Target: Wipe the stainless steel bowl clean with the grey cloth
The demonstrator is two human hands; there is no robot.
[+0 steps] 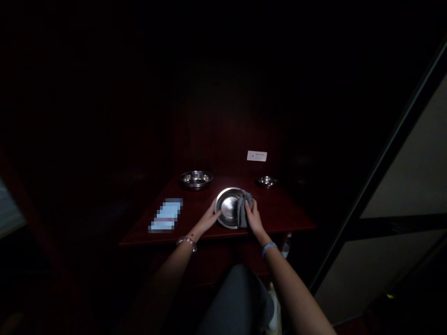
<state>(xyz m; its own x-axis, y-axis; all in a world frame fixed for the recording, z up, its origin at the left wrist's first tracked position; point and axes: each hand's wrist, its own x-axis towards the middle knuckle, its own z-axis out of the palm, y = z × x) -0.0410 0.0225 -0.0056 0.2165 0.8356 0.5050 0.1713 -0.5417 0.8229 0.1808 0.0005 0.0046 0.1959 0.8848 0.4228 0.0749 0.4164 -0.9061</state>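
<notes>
A shiny round metal bowl (228, 209) is held tilted toward me above the front part of a dark red table (195, 223). My left hand (209, 217) grips its left rim, the thumb lying over the inner edge. On the right side, my right hand (254, 216) presses a folded grey cloth (243, 211) against the bowl's rim and inside. The fingers behind the bowl and cloth are partly hidden.
A wider metal bowl (196, 179) stands at the back left of the table, and a small metal dish (267, 182) at the back right. A pixelated bright rectangle (166, 215) lies at left. A white socket plate (257, 156) is on the back wall. Below right stands a bottle (286, 246).
</notes>
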